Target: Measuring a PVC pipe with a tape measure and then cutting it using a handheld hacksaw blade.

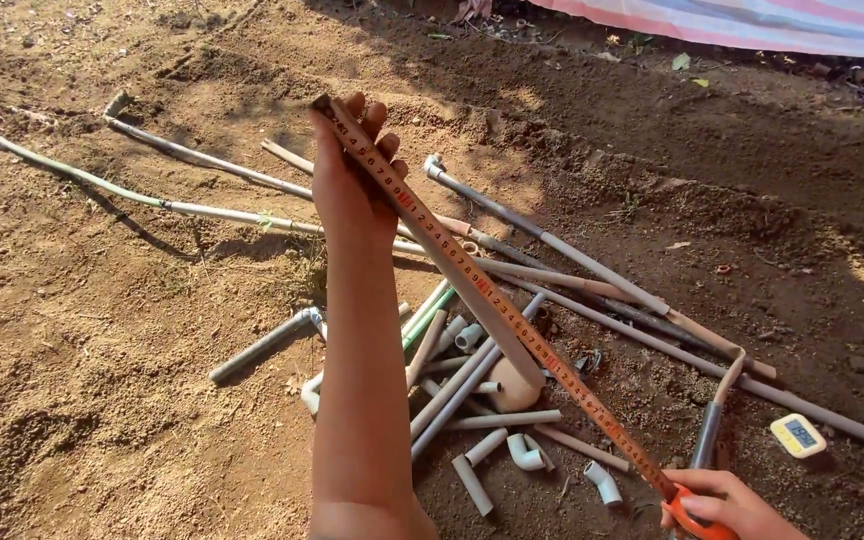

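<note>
Head view: the left hand [352, 185] is raised in front of the camera and its fingers close around the upper end of a pale pipe piece [472, 300], pressing the tip of a yellow measuring tape [512, 320] against it. The tape runs along the pipe, from the top down to the lower right. There the right hand [727, 505] grips the orange tape case [697, 515], closed around it, at the bottom edge of the picture. The pipe piece is held in the air, tilted, with its wider lower end above a heap of pipes and elbow fittings [472, 410] lying on the dry brown soil [82, 330].

In my judgement, the tape can slip off the upper end of the pipe, because only the fingers hold it there; then the blade would snap back toward the case. The pipe can also turn in the one hand that carries it, and the tape would no longer lie straight along it.

For labelled things: a small rectangular device with yellow frame and pale screen [799, 435] lies on the soil at the right, near a long grey pipe [812, 410]. A striped sheet of pink, white and blue [752, 20] is at the upper right edge. I see no packages or signs.
</note>
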